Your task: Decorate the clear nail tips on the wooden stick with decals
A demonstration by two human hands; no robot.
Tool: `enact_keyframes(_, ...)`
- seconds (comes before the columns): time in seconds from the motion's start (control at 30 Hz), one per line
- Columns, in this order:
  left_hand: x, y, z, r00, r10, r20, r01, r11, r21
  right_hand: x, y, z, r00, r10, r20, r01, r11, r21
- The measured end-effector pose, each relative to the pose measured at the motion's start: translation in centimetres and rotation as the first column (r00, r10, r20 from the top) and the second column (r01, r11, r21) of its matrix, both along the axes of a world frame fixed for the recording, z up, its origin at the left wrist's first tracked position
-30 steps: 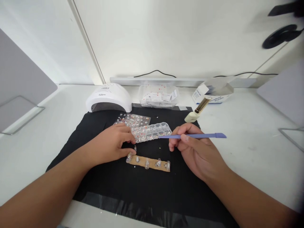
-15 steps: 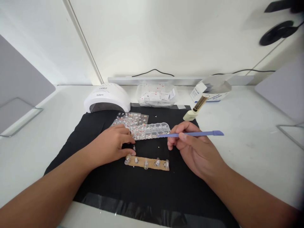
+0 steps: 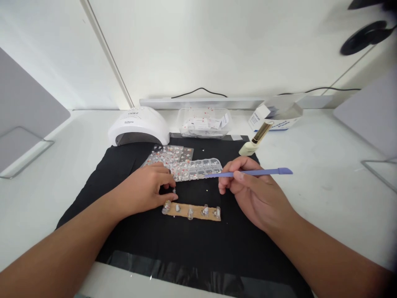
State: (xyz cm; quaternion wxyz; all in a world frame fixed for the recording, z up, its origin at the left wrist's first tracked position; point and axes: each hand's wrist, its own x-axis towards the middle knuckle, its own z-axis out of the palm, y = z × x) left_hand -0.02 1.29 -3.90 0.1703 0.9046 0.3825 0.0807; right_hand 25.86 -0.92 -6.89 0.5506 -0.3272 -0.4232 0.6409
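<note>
My left hand (image 3: 151,186) pinches a small clear piece (image 3: 174,190), apparently a false nail, between thumb and fingertips; its details are too small to make out. Right below it lies a tan strip (image 3: 182,211) bearing several small clear pieces in a row. In my right hand (image 3: 248,182) is a slim purple stick (image 3: 259,172) with a flat, slanted end pointing right. Its thin tip reaches left over the clear compartment box (image 3: 200,169), which contains tiny decorations. Whether the tip touches the box, I cannot tell. Decorated sticker sheets (image 3: 166,155) partly overlap the box's left side.
A black mat (image 3: 149,244) covers the white table. Behind stand a white nail lamp (image 3: 139,126), a clear tub (image 3: 182,130) of packets and an opened carton (image 3: 281,122). A pale polish bottle (image 3: 249,148) with a gold cap leans near my right hand.
The view has shifted slightly, moving everything a little upward. Both hands keep nearly the same pose, and the purple stick stays over the compartment box.
</note>
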Motion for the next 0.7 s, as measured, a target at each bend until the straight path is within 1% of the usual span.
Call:
enact_keyframes(0.1, -0.7, 0.3, 0.4, 0.996, 0.031, 0.082, -0.028, 0.999, -0.038, 0.0, 0.1, 0.0, 1.000, -0.004, -0.004, 0.004, 1.000, 0.005)
enact_keyframes(0.2, -1.4, 0.1, 1.2, 0.968, 0.106, 0.228, -0.093, 0.993, -0.066, 0.0, 0.1, 0.0, 1.000, -0.002, -0.012, 0.002, 1.000, 0.012)
enact_keyframes(0.23, -1.4, -0.2, 1.6, 0.959, 0.104, 0.265, -0.089, 0.994, -0.065, 0.0, 0.2, 0.0, 1.000, 0.001, -0.014, -0.001, 1.000, 0.012)
enact_keyframes(0.27, -1.3, -0.5, 1.9, 0.956, 0.071, 0.285, -0.058, 0.997, -0.054, 0.0, 0.2, 0.0, 1.000, 0.004, -0.016, -0.003, 1.000, 0.010)
enact_keyframes(0.33, -0.7, -1.3, 2.3, 0.962, -0.037, 0.269, 0.046, 0.999, -0.029, 0.0, 0.1, 0.0, 1.000, 0.004, -0.019, -0.003, 1.000, 0.007)
enact_keyframes(0.4, -0.1, -1.9, 2.4, 0.967, -0.106, 0.233, 0.111, 0.994, -0.007, 0.1, 0.1, 0.0, 1.000, 0.004, -0.017, -0.004, 1.000, 0.005)
enact_keyframes(0.53, 0.7, -2.4, 2.0, 0.971, -0.132, 0.200, 0.137, 0.991, -0.010, 0.2, 0.0, 0.0, 1.000, -0.002, 0.002, 0.002, 1.000, 0.000)
enact_keyframes(0.7, 0.6, -2.2, 1.8, 0.967, -0.149, 0.205, 0.156, 0.987, -0.021, 0.2, 0.1, 0.0, 1.000, -0.007, 0.019, 0.007, 1.000, 0.005)
